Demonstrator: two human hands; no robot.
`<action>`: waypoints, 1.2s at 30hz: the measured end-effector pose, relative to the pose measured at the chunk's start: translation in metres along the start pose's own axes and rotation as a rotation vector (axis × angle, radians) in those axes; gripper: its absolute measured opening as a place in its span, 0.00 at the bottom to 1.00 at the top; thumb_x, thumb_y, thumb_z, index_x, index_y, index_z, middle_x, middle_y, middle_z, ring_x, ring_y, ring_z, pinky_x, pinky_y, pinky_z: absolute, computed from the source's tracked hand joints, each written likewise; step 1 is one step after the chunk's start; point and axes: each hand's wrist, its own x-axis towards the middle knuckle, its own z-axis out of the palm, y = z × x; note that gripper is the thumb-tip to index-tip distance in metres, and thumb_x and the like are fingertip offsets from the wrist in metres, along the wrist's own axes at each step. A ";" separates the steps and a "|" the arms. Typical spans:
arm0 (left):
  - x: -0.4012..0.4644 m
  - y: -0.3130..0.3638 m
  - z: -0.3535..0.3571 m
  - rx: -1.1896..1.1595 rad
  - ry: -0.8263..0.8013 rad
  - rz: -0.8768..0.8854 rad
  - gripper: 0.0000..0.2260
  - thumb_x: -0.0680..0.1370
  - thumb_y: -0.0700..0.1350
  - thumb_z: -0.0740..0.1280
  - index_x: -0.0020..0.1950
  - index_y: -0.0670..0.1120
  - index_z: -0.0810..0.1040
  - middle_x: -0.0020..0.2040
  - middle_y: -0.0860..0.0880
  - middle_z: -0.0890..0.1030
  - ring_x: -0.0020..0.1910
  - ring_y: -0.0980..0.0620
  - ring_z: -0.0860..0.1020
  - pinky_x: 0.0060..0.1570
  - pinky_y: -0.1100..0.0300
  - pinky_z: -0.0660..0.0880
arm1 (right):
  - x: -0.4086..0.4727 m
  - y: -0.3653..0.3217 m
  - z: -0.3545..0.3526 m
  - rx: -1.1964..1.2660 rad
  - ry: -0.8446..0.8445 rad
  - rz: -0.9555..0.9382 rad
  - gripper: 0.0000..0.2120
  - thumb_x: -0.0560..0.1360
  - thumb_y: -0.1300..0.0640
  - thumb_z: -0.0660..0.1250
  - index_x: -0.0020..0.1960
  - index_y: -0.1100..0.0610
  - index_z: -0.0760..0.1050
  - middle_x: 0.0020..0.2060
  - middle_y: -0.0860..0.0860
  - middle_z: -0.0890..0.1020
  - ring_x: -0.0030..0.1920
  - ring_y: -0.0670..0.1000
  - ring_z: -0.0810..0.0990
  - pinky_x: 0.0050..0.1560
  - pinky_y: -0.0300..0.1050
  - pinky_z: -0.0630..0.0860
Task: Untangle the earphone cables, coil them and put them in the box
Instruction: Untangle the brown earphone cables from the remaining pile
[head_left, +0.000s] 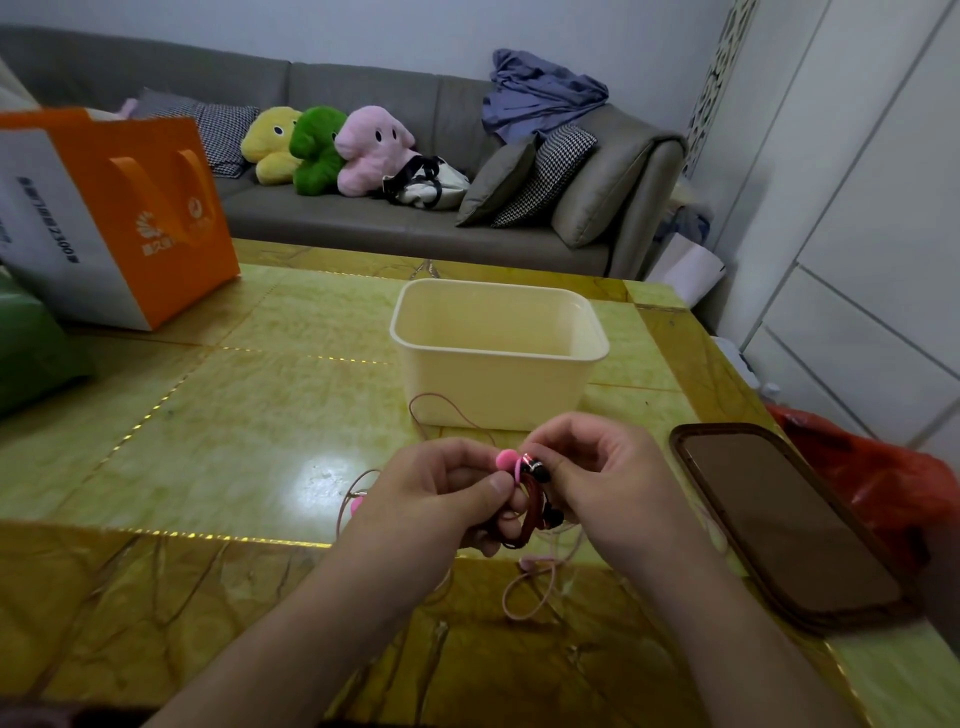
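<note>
A tangle of earphone cables (527, 499), pink and dark red with black earbuds, sits between both hands just above the table. My left hand (431, 493) grips the bundle with thumb and curled fingers. My right hand (597, 473) pinches a black and red earbud at the top of the tangle. Loose pink cable (530, 592) loops down onto the table below the hands, and more trails left and toward the box. The cream plastic box (498, 384) stands open right behind the hands; its inside shows nothing.
A phone in a brown case (779, 525) lies on the green-yellow table (234, 415) to the right. An orange and white paper bag (114, 218) stands far left. A red plastic bag (872, 478) hangs off the right edge. A sofa with plush toys is behind.
</note>
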 end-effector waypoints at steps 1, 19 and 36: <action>0.000 0.000 0.000 -0.004 0.003 0.003 0.05 0.82 0.32 0.66 0.56 0.32 0.80 0.39 0.41 0.84 0.33 0.51 0.81 0.32 0.62 0.77 | 0.000 0.000 0.001 0.026 -0.012 0.017 0.10 0.80 0.62 0.73 0.41 0.53 0.85 0.33 0.49 0.85 0.33 0.43 0.81 0.32 0.38 0.76; -0.002 0.005 -0.007 0.342 0.074 0.125 0.07 0.83 0.35 0.67 0.52 0.43 0.84 0.41 0.47 0.87 0.39 0.52 0.86 0.42 0.55 0.84 | 0.000 0.008 0.008 0.054 -0.063 0.015 0.09 0.79 0.64 0.74 0.46 0.51 0.89 0.37 0.52 0.88 0.38 0.49 0.85 0.38 0.42 0.78; 0.001 0.001 -0.008 0.481 0.142 0.126 0.08 0.82 0.39 0.70 0.49 0.52 0.84 0.42 0.51 0.87 0.38 0.52 0.87 0.41 0.49 0.86 | 0.000 0.011 0.008 0.117 -0.131 0.150 0.05 0.81 0.64 0.72 0.47 0.58 0.86 0.39 0.56 0.89 0.40 0.54 0.86 0.43 0.48 0.82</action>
